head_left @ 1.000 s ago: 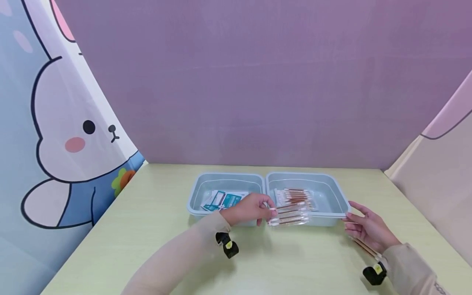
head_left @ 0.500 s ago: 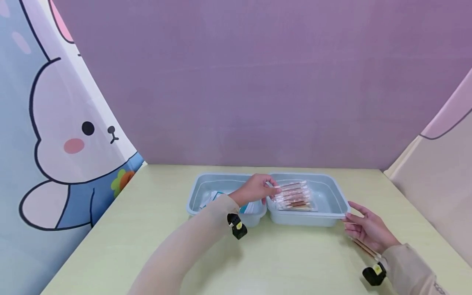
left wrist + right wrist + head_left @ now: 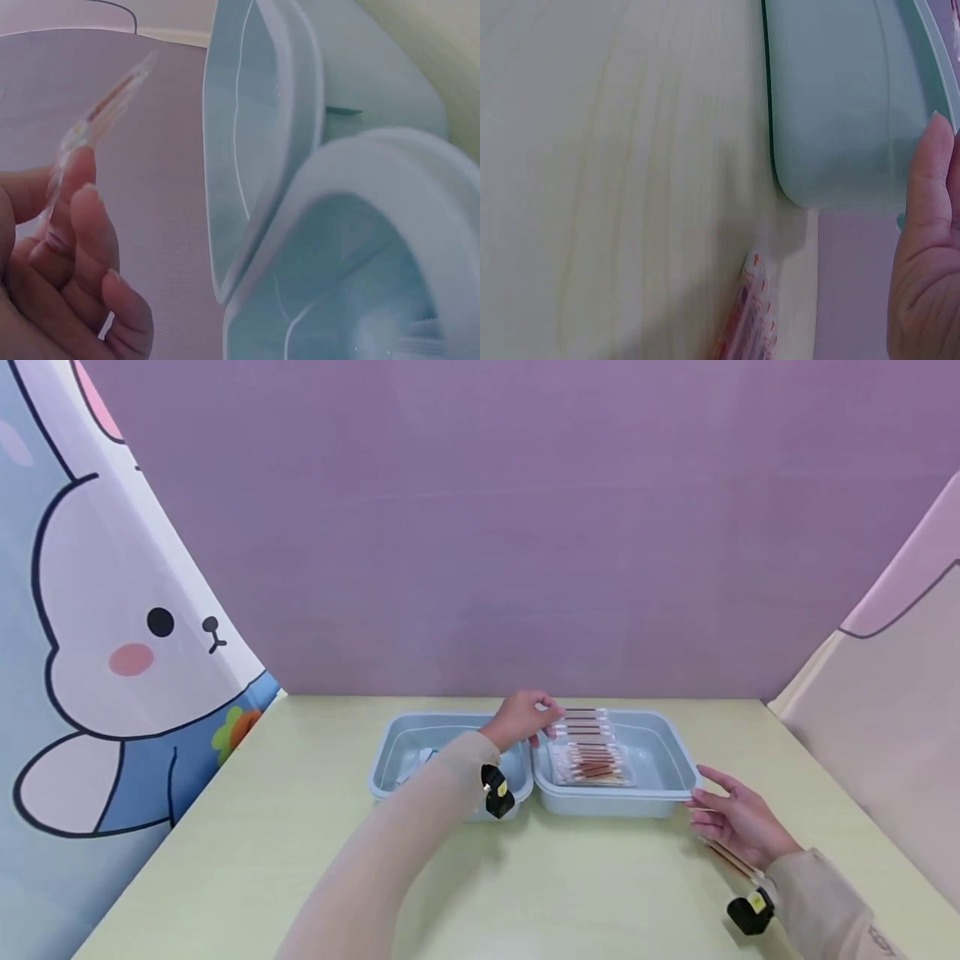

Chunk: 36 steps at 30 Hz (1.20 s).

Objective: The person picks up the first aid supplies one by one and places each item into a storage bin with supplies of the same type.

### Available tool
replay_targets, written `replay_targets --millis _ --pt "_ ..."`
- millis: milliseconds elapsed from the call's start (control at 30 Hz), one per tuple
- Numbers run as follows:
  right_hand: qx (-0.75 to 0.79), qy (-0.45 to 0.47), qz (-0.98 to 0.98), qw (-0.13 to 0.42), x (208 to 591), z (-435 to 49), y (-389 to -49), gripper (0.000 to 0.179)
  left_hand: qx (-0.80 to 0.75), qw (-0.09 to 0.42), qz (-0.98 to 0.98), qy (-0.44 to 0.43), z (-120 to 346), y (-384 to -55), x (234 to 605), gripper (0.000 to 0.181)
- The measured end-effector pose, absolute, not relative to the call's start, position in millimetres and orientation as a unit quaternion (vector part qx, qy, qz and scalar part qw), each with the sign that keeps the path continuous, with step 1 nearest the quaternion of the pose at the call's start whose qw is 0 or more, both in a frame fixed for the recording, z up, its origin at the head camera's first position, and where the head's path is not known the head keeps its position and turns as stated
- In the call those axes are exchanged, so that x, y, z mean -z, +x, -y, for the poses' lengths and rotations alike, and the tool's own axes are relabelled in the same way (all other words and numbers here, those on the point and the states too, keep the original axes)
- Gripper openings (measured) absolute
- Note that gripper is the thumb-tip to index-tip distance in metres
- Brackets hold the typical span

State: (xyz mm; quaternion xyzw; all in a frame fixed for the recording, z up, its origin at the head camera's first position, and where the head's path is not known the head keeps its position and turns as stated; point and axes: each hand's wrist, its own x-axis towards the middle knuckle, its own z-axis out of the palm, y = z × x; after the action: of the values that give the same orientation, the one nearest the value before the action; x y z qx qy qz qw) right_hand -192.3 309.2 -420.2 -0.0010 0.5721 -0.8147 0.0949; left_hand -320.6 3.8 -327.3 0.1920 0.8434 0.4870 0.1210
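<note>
My left hand (image 3: 521, 720) pinches the edge of a clear packet of cotton swabs (image 3: 585, 720) with brown sticks, above the back of the right-hand blue plastic basin (image 3: 660, 797). In the left wrist view the packet (image 3: 112, 105) slants up from between thumb and fingers. More swab packets (image 3: 596, 768) lie inside that basin, below the held one. At its front right corner, my right hand (image 3: 738, 818) holds the basin's rim. In the right wrist view, fingers (image 3: 932, 176) lie along the wall just under the rim. Another swab packet (image 3: 729, 858) lies on the table below the right hand.
A second blue basin (image 3: 382, 756) stands close against the left side of the first; my left forearm partly hides the white packets in it. Both stand on a pale wooden table (image 3: 592, 893). A purple cloth backdrop (image 3: 480, 527) rises behind.
My left hand has carried the swab packet from the right basin's front edge up and back over the basin. The right hand has kept its hold on the rim.
</note>
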Motion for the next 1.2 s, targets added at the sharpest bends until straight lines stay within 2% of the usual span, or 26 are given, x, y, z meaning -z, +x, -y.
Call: replay_targets --millis 433,633,733,1000,1200 --pt "0.813 0.009 -0.574 0.097 416.2 -303.8 -191.0 0.029 -0.495 0.144 -0.848 0.121 -16.6 -330.8 324.2 0.022" --pt "0.802 0.019 -0.59 0.093 415.0 -302.3 -190.4 0.048 -0.505 0.204 -0.833 0.102 -24.1 -333.1 323.0 0.018" --pt "0.799 0.021 -0.594 0.086 413.9 -303.6 -190.1 0.052 -0.496 0.217 -0.833 0.114 -25.1 -334.1 323.9 0.02" --pt "0.802 0.019 -0.59 0.09 415.1 -302.1 -191.6 0.035 -0.499 0.219 -0.833 0.097 -18.4 -339.9 336.3 0.02" --pt "0.804 0.011 -0.588 0.087 416.2 -301.6 -190.8 0.033 -0.493 0.226 -0.836 0.09 -20.0 -344.0 343.0 0.016"
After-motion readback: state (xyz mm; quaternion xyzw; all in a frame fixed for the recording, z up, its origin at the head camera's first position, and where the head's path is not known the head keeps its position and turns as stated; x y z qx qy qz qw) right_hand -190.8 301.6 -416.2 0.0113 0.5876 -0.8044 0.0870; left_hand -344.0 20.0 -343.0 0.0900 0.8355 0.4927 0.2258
